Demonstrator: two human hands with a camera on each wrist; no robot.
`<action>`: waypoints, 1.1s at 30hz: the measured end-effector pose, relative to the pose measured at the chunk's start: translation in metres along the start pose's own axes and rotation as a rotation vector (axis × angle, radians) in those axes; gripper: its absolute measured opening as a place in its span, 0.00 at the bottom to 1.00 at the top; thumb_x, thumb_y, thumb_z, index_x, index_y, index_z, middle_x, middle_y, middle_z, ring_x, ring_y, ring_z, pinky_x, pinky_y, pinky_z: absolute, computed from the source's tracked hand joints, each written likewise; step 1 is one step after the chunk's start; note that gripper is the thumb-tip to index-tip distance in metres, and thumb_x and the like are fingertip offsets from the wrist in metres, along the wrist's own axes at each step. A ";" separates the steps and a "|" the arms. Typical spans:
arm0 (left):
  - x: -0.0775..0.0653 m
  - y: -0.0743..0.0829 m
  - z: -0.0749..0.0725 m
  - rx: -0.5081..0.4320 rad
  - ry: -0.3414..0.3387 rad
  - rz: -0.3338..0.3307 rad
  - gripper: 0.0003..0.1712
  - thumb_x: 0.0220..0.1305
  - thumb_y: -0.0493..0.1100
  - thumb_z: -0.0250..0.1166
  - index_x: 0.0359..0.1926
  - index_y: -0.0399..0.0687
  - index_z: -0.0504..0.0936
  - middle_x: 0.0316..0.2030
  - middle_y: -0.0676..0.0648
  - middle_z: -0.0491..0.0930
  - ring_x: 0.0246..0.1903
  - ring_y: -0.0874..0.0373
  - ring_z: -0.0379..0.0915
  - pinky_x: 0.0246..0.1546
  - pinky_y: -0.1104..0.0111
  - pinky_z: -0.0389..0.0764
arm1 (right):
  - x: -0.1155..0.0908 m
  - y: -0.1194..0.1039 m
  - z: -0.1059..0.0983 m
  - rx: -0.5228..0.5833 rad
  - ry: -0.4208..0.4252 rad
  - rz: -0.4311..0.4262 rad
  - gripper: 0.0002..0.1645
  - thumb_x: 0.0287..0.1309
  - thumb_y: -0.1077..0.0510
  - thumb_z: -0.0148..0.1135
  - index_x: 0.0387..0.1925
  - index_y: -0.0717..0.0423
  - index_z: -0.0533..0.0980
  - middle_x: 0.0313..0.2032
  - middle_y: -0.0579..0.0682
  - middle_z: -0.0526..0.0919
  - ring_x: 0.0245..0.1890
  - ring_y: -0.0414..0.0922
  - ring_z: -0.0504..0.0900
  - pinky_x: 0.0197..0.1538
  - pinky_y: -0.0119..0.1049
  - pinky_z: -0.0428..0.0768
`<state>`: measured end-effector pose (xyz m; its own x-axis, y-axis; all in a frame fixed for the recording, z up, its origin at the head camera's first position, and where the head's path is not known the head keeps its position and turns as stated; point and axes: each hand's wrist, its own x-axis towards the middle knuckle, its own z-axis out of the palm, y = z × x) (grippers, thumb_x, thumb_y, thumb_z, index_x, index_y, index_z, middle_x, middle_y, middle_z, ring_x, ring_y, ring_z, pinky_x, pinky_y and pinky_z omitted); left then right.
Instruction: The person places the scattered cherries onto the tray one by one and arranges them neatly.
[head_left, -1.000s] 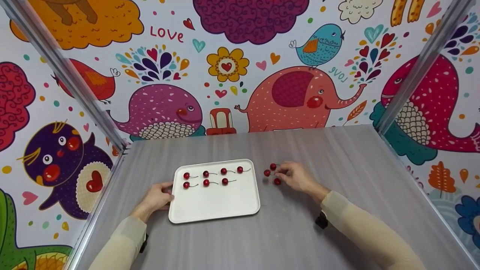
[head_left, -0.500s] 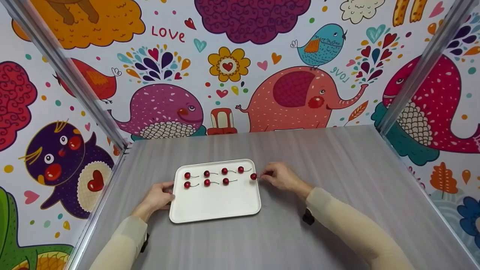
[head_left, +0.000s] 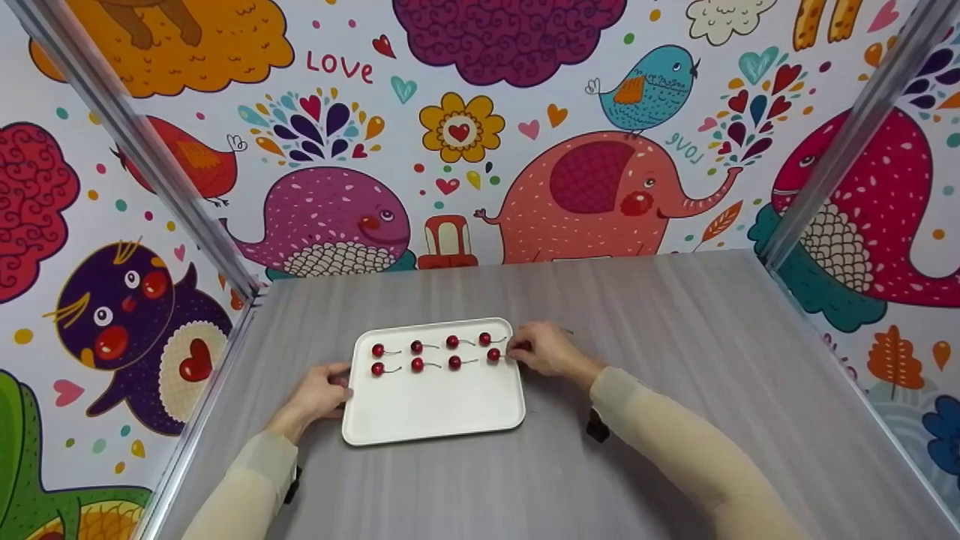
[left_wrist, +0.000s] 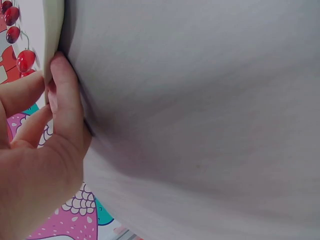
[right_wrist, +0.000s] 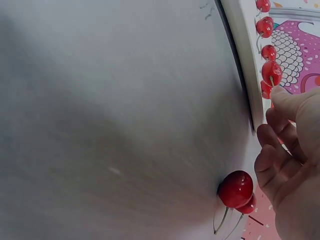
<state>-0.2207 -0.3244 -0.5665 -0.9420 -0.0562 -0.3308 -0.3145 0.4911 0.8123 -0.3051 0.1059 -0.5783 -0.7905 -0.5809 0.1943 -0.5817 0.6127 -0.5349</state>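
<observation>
A white tray (head_left: 435, 409) lies on the table, bearing two rows of red cherries with thin stems. My left hand (head_left: 318, 391) holds the tray's left edge; in the left wrist view its thumb and fingers (left_wrist: 67, 95) lie about the rim. Over the tray's right rim, my right hand (head_left: 546, 349) pinches the stem of a cherry (head_left: 493, 355) at the right end of the front row. That cherry (right_wrist: 271, 73) shows at the fingertips in the right wrist view. Two more cherries (right_wrist: 236, 189) lie on the table beyond the right hand, which hides them in the head view.
The grey table (head_left: 465, 495) runs back to a wall (head_left: 465, 195) printed with cartoon animals. Metal posts (head_left: 847, 142) stand at its back corners. A similar printed wall (head_left: 37, 217) borders the left side.
My right hand has taken a cherry by its stem from the group right of the tray and carried it left to the front row's end. My left hand has stayed at the tray's edge.
</observation>
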 end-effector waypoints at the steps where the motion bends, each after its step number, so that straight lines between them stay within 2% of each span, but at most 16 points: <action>1: 0.000 0.000 0.000 -0.005 0.000 -0.001 0.41 0.67 0.26 0.61 0.81 0.25 0.67 0.43 0.45 0.74 0.39 0.54 0.81 0.39 0.60 0.91 | 0.001 0.000 0.001 0.001 -0.004 0.002 0.04 0.71 0.62 0.75 0.41 0.57 0.93 0.40 0.54 0.93 0.42 0.49 0.89 0.51 0.48 0.87; 6: -0.001 0.001 0.001 -0.010 0.002 -0.005 0.42 0.66 0.26 0.62 0.81 0.26 0.67 0.42 0.45 0.74 0.38 0.54 0.82 0.39 0.59 0.91 | 0.006 0.001 0.003 0.002 -0.028 0.011 0.04 0.71 0.61 0.76 0.42 0.55 0.94 0.41 0.52 0.93 0.41 0.45 0.87 0.51 0.46 0.87; 10: -0.002 0.002 0.001 -0.025 -0.002 0.009 0.42 0.64 0.26 0.61 0.81 0.24 0.67 0.41 0.45 0.73 0.36 0.55 0.80 0.37 0.60 0.91 | 0.010 0.002 0.004 0.004 -0.024 -0.051 0.04 0.69 0.60 0.77 0.40 0.56 0.94 0.38 0.52 0.92 0.37 0.42 0.84 0.44 0.37 0.83; 14: -0.002 0.002 0.002 -0.032 -0.005 0.016 0.43 0.64 0.25 0.61 0.81 0.23 0.67 0.40 0.45 0.73 0.36 0.56 0.79 0.37 0.60 0.90 | 0.012 0.004 0.006 0.006 -0.029 -0.097 0.03 0.67 0.61 0.79 0.39 0.56 0.95 0.37 0.53 0.91 0.35 0.41 0.83 0.40 0.33 0.79; 18: -0.002 0.001 0.001 -0.035 -0.004 0.014 0.43 0.64 0.25 0.61 0.81 0.24 0.67 0.41 0.45 0.72 0.36 0.55 0.79 0.38 0.60 0.91 | 0.014 0.005 0.006 0.001 -0.035 -0.127 0.02 0.66 0.62 0.79 0.38 0.56 0.95 0.37 0.54 0.91 0.35 0.44 0.84 0.40 0.35 0.78; 27: 0.000 0.001 0.001 -0.034 -0.004 0.008 0.43 0.64 0.26 0.62 0.82 0.25 0.66 0.41 0.45 0.72 0.37 0.55 0.78 0.39 0.59 0.90 | 0.015 0.004 0.004 -0.013 -0.042 -0.156 0.04 0.63 0.64 0.80 0.38 0.55 0.95 0.39 0.56 0.92 0.39 0.51 0.89 0.44 0.44 0.85; 33: 0.000 0.001 0.001 -0.020 -0.003 0.002 0.43 0.65 0.26 0.62 0.82 0.25 0.66 0.42 0.45 0.72 0.38 0.54 0.79 0.39 0.59 0.91 | 0.016 0.003 0.004 -0.028 -0.033 -0.146 0.04 0.62 0.64 0.80 0.38 0.54 0.95 0.38 0.55 0.92 0.38 0.50 0.88 0.42 0.41 0.83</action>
<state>-0.2209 -0.3229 -0.5662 -0.9424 -0.0529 -0.3304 -0.3149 0.4738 0.8224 -0.3188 0.0958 -0.5803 -0.6903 -0.6822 0.2409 -0.6958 0.5348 -0.4794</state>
